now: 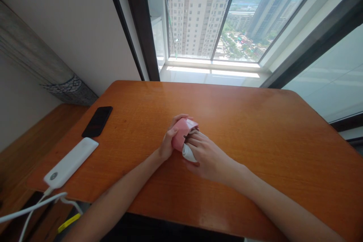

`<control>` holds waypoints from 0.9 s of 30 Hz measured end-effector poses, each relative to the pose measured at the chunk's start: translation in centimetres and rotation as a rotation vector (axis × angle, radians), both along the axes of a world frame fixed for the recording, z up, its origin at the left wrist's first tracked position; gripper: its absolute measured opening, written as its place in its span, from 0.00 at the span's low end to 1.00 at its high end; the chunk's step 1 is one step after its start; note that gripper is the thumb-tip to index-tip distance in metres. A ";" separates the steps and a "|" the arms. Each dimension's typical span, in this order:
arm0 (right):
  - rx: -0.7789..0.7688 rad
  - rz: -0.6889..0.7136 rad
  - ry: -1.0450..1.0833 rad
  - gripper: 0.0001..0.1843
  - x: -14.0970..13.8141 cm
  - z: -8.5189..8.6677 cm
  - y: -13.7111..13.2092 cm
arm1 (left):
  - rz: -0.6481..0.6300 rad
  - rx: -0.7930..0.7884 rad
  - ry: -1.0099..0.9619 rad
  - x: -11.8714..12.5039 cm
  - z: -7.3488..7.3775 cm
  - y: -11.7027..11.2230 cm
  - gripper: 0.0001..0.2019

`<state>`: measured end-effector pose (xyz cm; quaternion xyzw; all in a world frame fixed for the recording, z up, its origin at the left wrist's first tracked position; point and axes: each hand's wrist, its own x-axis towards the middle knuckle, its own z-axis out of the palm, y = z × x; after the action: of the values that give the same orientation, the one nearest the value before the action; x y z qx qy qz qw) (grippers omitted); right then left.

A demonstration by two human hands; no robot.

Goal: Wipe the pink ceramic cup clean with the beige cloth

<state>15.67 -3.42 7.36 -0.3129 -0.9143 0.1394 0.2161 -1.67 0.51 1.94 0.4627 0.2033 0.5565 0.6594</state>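
Note:
A small pink and white object (181, 136), folded or rolled, sits between both hands at the middle of the orange wooden table (255, 121). My left hand (169, 141) curls round its left side, thumb on top. From the right, my right hand (205, 155) presses fingers against it; a white part (187, 154) sticks out under those fingers. I cannot make out what the object is.
A black phone (97, 121) lies flat near the table's left edge. A white power bank (72, 162) lies in front of it, with white cables (34, 206) hanging off the front corner. A large window (227, 19) stands beyond the table's far edge.

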 end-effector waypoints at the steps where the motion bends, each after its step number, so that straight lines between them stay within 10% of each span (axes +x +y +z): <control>1: -0.012 -0.048 0.049 0.05 -0.3 -0.4 -0.1 | 0.007 -0.013 -0.009 0.1 0.1 0.0 0.25; 7: -0.090 -0.179 0.324 0.05 -0.6 -2.1 -0.2 | 0.007 0.013 0.015 -0.1 0.0 -0.2 0.30; 14: -1.231 -0.369 0.993 0.20 0.3 0.7 1.1 | 0.262 0.723 0.436 -1.7 -1.0 0.3 0.48; 17: -1.470 -0.354 1.160 0.24 0.3 0.9 1.5 | 0.217 0.874 0.551 -2.4 -0.9 0.8 0.48; 22: -1.421 -0.327 1.197 0.24 -0.2 0.7 1.0 | 0.294 0.913 0.510 -2.4 -1.1 0.8 0.41; 27: -0.985 -0.313 0.921 0.30 -0.3 0.0 0.0 | 0.277 0.619 0.357 -1.2 -0.5 -0.2 0.32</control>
<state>15.35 -3.39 7.33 -0.4118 -0.5035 0.6243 0.4326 -2.92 0.32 1.45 0.6977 0.1977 0.5861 0.3614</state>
